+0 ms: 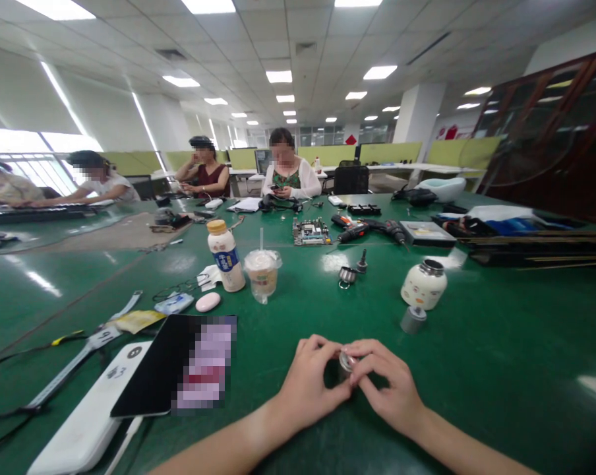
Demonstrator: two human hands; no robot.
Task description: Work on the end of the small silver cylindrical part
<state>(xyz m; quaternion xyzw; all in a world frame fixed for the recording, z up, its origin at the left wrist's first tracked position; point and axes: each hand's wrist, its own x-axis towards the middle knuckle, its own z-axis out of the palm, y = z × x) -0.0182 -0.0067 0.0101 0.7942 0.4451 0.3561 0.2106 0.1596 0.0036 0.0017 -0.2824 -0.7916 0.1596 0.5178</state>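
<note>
A small silver-grey round part (347, 361), like a short metal cylinder with a rim, is held low over the green table between both hands. My left hand (308, 379) curls around its left side, with fingers and thumb closed on it. From the right, the fingertips of my right hand (391, 386) pinch its top edge; they hide much of it. Beyond my right hand stands a squat cream bottle (423, 286) with cartoon faces and an uncapped metal mouth. In front of it sits a grey cylindrical lid (414, 319). Farther off are a small metal cup with a ring (347, 276) and a dark stopper-like piece (362, 262).
On the left lie a white power bank (88, 415), a black tablet (154, 363) and a lanyard (65, 369). A drink bottle (227, 260) and a plastic cup with straw (263, 272) stand midway. Behind are a circuit board (311, 231) and power drills (352, 229). Several people sit beyond.
</note>
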